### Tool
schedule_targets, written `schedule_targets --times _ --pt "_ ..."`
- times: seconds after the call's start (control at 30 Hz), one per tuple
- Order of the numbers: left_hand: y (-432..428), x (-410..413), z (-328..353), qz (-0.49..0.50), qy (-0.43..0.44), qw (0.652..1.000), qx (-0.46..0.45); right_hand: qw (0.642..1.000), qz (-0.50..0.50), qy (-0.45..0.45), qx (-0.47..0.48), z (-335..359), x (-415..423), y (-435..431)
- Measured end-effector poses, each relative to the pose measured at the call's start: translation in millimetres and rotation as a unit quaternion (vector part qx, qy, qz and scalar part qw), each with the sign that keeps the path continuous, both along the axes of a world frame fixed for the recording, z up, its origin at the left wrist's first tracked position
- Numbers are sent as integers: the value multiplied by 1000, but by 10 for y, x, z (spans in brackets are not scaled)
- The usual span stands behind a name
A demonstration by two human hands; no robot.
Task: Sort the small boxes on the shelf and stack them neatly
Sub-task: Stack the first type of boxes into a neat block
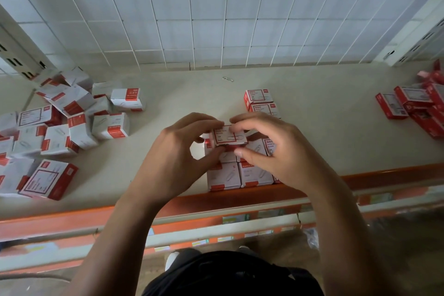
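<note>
A small red-and-white paper-clip box (228, 136) is held just above a tidy group of boxes (240, 174) at the shelf's front edge. My left hand (179, 151) pinches its left side with thumb and fingers. My right hand (271, 146) pinches its right side, thumb under the front edge. Behind them, two more boxes (260, 102) stand in a short row. A loose heap of the same boxes (60, 125) covers the shelf's left part.
A pile of redder boxes (418, 108) lies at the far right. A single loose paper clip (227, 79) rests near the back grid wall (216, 19). The beige shelf (182, 94) has an orange front rail (79, 217); lower shelves with labels show below.
</note>
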State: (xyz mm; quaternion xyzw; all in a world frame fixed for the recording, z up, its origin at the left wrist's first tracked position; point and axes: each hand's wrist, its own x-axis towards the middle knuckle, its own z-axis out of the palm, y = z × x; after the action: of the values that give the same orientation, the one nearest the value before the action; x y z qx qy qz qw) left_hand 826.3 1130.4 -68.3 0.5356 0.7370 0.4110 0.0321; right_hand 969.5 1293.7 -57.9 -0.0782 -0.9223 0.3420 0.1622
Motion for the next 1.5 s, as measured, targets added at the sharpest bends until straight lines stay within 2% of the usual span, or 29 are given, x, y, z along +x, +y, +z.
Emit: schedule_targets --times 0.27,0.43,0.93,1.07,1.27,1.5 --pt "204 -8 86 -6 -6 1000 4 998 -36 45 29 51 -22 191" --pt "401 -67 118 20 0 1000 -4 989 -98 89 63 38 -146 535" --pt "837 -92 89 24 1 998 -66 992 -118 15 42 -104 -352 883" --pt "869 -19 119 22 -14 996 -89 992 -122 17 17 -116 -332 860" --pt "902 93 136 39 -11 990 -135 982 -178 23 -65 -163 -218 765" --pt "971 139 119 24 -22 984 -176 979 -182 31 -87 -171 -162 733"
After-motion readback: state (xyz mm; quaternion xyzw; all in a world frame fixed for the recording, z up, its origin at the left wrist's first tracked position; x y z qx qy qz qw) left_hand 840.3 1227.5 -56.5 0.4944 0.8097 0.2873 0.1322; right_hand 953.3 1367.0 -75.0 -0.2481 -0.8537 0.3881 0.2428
